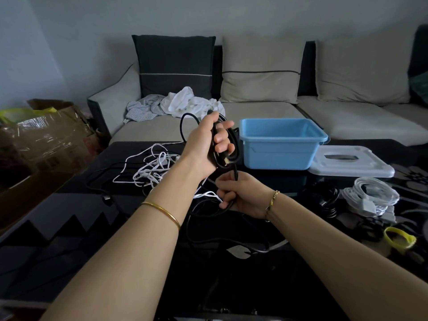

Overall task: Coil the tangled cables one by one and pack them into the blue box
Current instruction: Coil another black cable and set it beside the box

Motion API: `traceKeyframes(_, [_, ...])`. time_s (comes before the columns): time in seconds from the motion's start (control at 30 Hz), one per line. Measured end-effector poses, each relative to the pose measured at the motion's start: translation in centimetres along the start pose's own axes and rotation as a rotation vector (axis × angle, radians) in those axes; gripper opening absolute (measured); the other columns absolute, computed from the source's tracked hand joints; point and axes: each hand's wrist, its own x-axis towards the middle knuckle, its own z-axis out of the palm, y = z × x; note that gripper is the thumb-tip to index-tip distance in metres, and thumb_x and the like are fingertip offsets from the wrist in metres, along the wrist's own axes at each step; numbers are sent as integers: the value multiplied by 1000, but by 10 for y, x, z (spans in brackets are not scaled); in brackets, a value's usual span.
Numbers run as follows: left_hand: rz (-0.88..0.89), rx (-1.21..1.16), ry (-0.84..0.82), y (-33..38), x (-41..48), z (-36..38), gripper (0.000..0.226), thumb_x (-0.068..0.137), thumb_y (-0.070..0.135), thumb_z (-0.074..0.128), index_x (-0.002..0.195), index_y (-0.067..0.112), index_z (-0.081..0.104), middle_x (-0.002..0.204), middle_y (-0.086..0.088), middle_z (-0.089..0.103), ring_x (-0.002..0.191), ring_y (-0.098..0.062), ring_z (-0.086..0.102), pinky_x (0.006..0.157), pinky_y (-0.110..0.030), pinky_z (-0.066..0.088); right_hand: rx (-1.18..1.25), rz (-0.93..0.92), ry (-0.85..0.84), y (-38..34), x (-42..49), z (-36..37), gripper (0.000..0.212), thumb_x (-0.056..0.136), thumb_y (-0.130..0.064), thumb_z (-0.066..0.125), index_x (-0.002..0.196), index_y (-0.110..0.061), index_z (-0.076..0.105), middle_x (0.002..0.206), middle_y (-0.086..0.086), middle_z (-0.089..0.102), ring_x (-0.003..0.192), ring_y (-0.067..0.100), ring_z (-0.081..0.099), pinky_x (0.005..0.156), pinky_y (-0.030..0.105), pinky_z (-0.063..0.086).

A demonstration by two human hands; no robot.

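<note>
Two hands share one black cable: left hand fingers wrap its coil, right hand fingers pinch its loose run. One blue box stands at three o'clock on the worktop, one white tangle at nine.

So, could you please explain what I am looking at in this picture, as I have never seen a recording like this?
There is no machine here. One camera worn on a person's head looks forward and down at their own bare arms. The left hand holds up loops of a black cable, and the right hand grips its loose length lower down. On the dark table lie a tangle of white cables and an open blue box with its pale lid beside it. At the right are a coiled white cable and a black coil. A sofa stands behind.
</note>
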Motion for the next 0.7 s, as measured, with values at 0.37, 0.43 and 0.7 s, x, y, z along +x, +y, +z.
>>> traceKeyframes(0.37, [382, 360, 216, -9, 8, -7, 29, 101, 30, 44, 87, 6, 54, 43, 5, 39, 37, -11, 34, 53, -23, 50, -22, 15, -158, -6, -11, 11, 7, 95, 1, 45, 94, -5, 46, 81, 18, 64, 51, 14, 62, 58, 26, 57])
traceKeyframes(0.43, [502, 500, 227, -7, 6, -8, 30, 101, 26, 44, 76, 10, 48, 42, 6, 42, 36, -10, 37, 58, -25, 54, 26, 42, -275, -4, -14, 13, 4, 96, -4, 44, 97, -7, 47, 86, 13, 70, 71, 21, 70, 73, 35, 59])
traceKeyframes(0.7, [684, 803, 207, 2, -4, -24, 12, 100, 27, 47, 88, 27, 44, 58, 0, 49, 45, -13, 46, 64, -36, 51, 81, -78, -152, -2, -9, 31, 5, 99, -7, 39, 103, -8, 43, 59, 3, 38, 51, 17, 53, 71, 42, 57])
